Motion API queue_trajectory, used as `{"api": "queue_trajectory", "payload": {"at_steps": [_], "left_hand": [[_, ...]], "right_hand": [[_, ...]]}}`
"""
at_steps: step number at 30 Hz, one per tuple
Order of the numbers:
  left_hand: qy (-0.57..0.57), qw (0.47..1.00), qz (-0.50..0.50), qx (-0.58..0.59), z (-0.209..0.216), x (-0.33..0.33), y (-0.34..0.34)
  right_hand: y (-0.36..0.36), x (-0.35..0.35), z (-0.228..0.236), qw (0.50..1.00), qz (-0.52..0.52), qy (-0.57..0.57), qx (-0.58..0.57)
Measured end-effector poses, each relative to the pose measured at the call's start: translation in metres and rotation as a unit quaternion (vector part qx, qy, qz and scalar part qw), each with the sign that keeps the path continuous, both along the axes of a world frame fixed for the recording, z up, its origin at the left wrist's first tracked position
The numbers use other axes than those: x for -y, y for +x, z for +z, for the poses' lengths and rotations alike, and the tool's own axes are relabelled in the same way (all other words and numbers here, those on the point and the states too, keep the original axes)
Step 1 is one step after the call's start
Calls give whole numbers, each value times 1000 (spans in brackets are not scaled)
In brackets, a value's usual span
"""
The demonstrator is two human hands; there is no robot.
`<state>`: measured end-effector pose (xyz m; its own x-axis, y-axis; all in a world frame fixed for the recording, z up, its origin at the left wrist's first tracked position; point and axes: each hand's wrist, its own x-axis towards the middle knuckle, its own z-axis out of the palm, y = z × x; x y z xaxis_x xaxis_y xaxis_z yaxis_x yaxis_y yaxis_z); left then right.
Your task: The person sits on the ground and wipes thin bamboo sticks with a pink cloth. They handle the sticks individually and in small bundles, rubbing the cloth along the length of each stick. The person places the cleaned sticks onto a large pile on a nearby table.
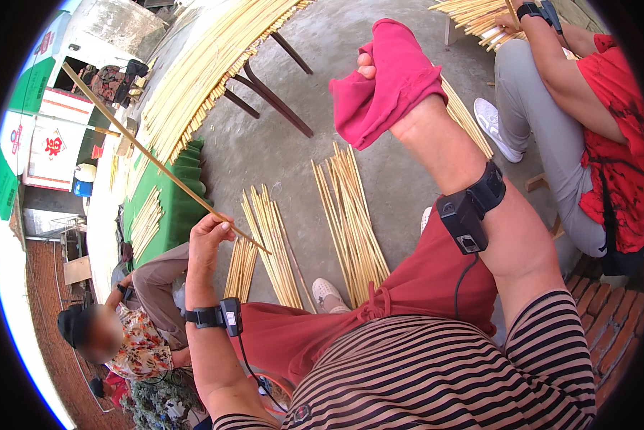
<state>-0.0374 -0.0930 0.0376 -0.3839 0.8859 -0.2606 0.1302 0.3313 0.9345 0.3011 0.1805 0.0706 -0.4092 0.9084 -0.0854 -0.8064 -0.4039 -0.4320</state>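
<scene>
My left hand is closed in a pinch near the lower end of a long, thin bamboo stick. The stick slants up and away to the left, and its short end sticks out past my fingers. A crimson cloth is wrapped around my right hand, which is raised on the far right side. Only a few curled fingertips show through the cloth's opening; the rest of that hand is covered. Below, on the concrete floor, lie bundles of similar sticks and another bundle close to my feet.
A table piled with long sticks stands ahead on dark legs, beside a green cloth. One person in a floral shirt sits at left. Another, in red, sits at right handling sticks. Bricks lie at lower right.
</scene>
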Motion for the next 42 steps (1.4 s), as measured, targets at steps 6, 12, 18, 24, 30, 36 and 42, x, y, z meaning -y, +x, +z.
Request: {"api": "queue_trajectory", "payload": {"at_steps": [6,12,18,24,30,36,42], "left_hand": [[-59,998,15,24,-128,-59,71],[-250,965,-42,65,-241,-55,110],[-393,917,-67,11,-319,-47,125],[-512,822,-230,-98,-382,-26,146],[-536,814,-202,-92,-408,-16,154],[-359,932,8,54,-265,-73,117],[-6,996,72,-59,-64,-65,39]], "right_hand": [[-12,28,13,999,30,-6,39],[-12,15,1,997,33,-37,57],[-12,11,-15,997,62,-44,32],[-10,15,-13,992,103,-63,34],[-8,19,-12,993,92,-56,41],[-13,13,-5,992,83,-37,88],[-24,12,4,990,70,-5,126]]}}
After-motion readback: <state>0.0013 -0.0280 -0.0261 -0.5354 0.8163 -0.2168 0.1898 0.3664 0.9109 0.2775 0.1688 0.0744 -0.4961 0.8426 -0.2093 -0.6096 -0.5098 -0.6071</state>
